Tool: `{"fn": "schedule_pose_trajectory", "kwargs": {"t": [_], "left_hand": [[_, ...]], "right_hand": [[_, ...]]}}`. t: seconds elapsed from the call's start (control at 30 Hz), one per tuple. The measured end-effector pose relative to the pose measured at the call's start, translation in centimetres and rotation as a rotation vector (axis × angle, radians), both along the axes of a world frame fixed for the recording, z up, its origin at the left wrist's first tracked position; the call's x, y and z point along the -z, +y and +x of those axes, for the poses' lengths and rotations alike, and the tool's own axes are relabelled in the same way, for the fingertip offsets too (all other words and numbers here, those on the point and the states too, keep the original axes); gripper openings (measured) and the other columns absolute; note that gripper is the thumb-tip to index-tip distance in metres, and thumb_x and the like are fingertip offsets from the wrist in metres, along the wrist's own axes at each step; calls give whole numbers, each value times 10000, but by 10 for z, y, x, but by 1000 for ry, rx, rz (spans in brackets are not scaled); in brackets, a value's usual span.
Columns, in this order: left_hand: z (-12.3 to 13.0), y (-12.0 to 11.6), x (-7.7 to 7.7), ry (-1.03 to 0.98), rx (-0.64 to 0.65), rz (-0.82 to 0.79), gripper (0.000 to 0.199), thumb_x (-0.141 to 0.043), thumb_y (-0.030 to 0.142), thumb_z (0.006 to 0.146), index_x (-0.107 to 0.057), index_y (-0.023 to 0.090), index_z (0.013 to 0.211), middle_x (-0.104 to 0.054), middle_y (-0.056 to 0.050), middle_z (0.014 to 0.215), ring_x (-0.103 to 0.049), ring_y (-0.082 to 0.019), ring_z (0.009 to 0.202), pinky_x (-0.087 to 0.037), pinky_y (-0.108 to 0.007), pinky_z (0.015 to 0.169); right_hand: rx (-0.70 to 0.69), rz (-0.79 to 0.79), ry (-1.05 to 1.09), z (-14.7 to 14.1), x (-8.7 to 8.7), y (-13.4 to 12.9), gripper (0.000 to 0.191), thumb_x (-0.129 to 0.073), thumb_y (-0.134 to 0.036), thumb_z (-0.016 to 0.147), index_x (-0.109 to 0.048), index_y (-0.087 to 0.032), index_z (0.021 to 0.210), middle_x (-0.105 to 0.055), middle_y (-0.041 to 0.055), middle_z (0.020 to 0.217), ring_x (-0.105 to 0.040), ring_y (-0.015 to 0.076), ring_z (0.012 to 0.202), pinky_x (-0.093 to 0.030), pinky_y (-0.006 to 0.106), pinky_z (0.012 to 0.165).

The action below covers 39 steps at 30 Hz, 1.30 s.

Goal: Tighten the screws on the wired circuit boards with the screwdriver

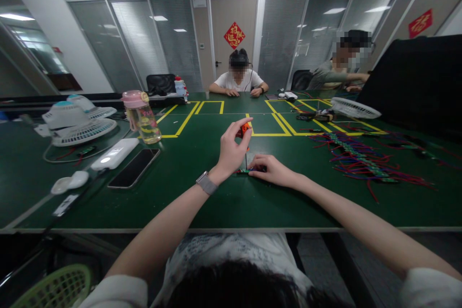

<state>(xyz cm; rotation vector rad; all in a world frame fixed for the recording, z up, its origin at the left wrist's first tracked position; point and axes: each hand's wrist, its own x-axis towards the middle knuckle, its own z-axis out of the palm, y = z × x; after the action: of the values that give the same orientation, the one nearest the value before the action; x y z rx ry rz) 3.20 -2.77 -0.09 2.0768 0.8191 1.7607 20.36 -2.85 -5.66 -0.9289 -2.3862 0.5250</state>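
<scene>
My left hand (233, 148) pinches the orange and black handle of a screwdriver (246, 128), held upright with its shaft pointing down. The shaft's lower end meets a small green circuit board (244, 171) lying on the green table. Low beside the board, my right hand (270, 169) is closed at the board's right end, its thumb and fingertips pressed together there. Dark wires show under its fingers.
Many boards with red and blue wires (361, 156) lie at the right. A phone (134, 168), a white device (114, 153), a pink-lidded bottle (142, 118) and white fans (81, 122) are at the left. Two people sit across the table (202, 207).
</scene>
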Motion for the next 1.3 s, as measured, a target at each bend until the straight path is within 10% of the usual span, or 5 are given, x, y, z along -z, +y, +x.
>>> {"fn": "schedule_pose_trajectory", "kwargs": {"t": [1.3], "left_hand": [[1,1,1,15,2,-15,240,-513,234,924,-600,218,1147,-653,-49,1025,-621,-140,884,-511,-254,778]], "right_hand": [[-1,17,-19,-1,-3,-2,172,-619,-273,864,-710,-140,926,-608,54,837,-582,149,713,-454,264,653]]}}
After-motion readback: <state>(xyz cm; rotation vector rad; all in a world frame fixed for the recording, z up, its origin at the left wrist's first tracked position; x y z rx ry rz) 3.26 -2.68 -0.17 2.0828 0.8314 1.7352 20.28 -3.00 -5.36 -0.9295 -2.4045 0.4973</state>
